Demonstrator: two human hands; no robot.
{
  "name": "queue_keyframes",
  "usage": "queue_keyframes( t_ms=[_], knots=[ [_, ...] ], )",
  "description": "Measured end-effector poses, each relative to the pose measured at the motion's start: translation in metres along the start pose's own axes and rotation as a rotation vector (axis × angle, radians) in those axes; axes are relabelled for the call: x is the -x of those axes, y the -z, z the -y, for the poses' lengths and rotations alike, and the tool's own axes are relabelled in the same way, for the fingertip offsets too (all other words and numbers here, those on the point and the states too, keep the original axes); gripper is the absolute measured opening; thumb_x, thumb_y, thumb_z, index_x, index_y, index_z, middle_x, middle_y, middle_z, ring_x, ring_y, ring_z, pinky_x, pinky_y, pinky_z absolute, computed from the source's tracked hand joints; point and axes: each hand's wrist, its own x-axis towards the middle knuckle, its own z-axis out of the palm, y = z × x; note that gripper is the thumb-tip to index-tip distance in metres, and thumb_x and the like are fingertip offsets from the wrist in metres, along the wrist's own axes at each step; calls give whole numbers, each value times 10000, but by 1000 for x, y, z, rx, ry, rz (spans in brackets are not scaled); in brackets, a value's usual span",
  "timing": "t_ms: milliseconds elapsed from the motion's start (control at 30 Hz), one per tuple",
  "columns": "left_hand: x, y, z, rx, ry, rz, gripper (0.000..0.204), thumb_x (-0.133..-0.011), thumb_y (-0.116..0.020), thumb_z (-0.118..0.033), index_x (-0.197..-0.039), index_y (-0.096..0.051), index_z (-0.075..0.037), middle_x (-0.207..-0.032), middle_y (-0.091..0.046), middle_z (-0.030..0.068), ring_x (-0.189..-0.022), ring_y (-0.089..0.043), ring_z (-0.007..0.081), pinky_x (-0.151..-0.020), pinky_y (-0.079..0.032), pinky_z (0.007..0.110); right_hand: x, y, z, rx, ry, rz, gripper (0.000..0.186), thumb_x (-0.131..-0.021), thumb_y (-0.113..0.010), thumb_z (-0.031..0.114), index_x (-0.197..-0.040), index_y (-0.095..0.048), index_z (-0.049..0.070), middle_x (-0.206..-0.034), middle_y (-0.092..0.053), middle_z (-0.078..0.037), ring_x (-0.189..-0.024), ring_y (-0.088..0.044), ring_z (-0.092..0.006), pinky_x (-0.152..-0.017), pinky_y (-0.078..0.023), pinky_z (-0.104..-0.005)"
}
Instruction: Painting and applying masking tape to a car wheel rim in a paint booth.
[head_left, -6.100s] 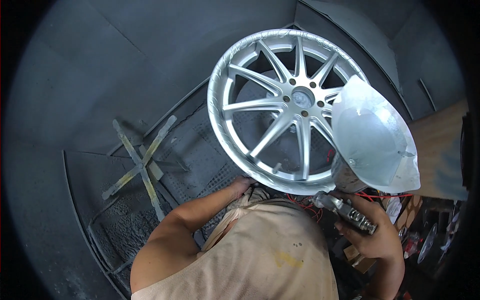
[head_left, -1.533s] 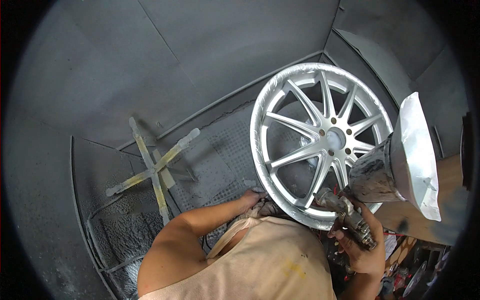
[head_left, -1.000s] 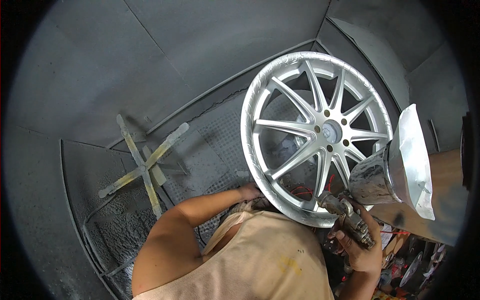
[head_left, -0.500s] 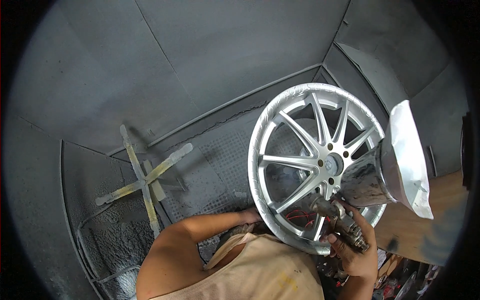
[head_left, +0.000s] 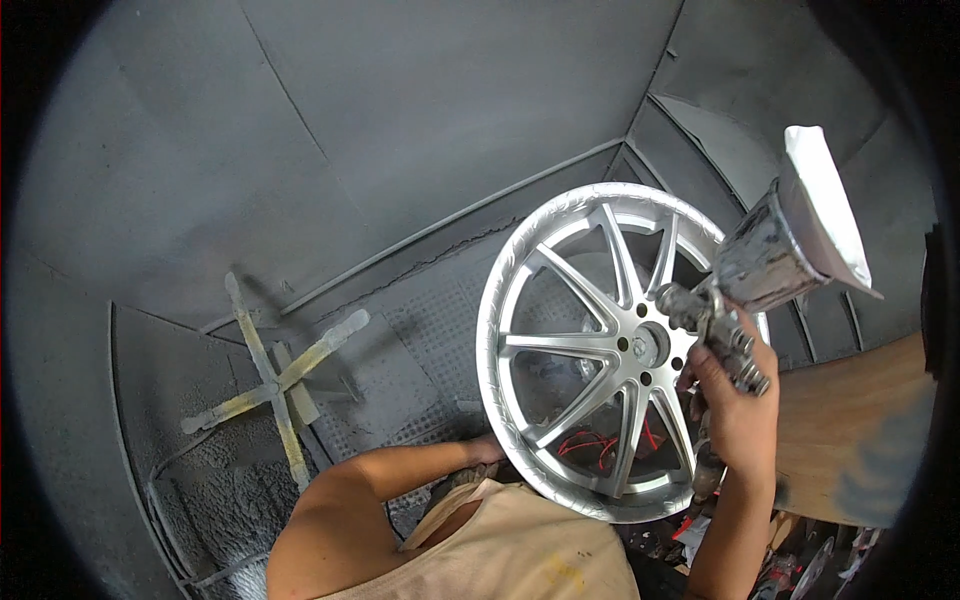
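A silver multi-spoke car wheel [head_left: 560,343] stands tilted in front of me, its outer lip wrinkled with silver film or coating. My right hand [head_left: 735,410] is closed round a spray gun [head_left: 715,322], held over the wheel's right side with its nozzle end towards the hub. The gun's paint-stained cup [head_left: 752,262] sticks up to the right, with a pale, flared sheet [head_left: 828,205] round its mouth. My left hand [head_left: 484,451] is at the wheel's lower left edge; its fingers are hidden, so I cannot tell whether they grip the wheel.
On the left stands a cross-shaped stand [head_left: 277,385] with yellowish, taped-looking arms. Grey walls [head_left: 400,110] enclose the space beyond the wheel. At the right is a brown board [head_left: 850,430], with assorted clutter [head_left: 800,560] below it. Red wires [head_left: 600,441] show between the spokes.
My right hand and the spray gun have moved up and slightly right, uncovering the lower spokes. The wheel has shifted a little left in view; my left hand stays by its edge.
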Motion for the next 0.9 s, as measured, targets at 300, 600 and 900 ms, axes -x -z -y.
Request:
queue_keyframes(
  t_ms=[300,600,900],
  knots=[
    [0,4,-10,-66,-12,180,517,-843,-661,-356,-1260,-574,-62,-1243,-598,137,-1135,-549,255,-986,-414,357,-22,67,-45,4,26,-319,393,-888,-588,77,-1259,-519,-32,-684,-562,2,-565,-526,-57,-428,-391,-197],
    [-4,-1,-25,-165,48,322,524,-847,-655,-356,-1272,-564,-61,-1264,-587,139,-1158,-539,259,-1003,-403,360,77,130,-144,-103,-191,-618,464,-869,-583,76,-1318,-482,20,-882,-616,-26,-705,-563,-95,-559,-467,-211],
    [9,12,-2,-519,35,398,551,-861,-626,-378,-1298,-535,-55,-1319,-546,146,-1210,-506,282,-1042,-370,375,260,75,-305,-163,-274,-680,577,-804,-547,-56,-1362,-413,12,-1112,-591,-87,-1040,-555,-188,-923,-426,-313]
  ],
)
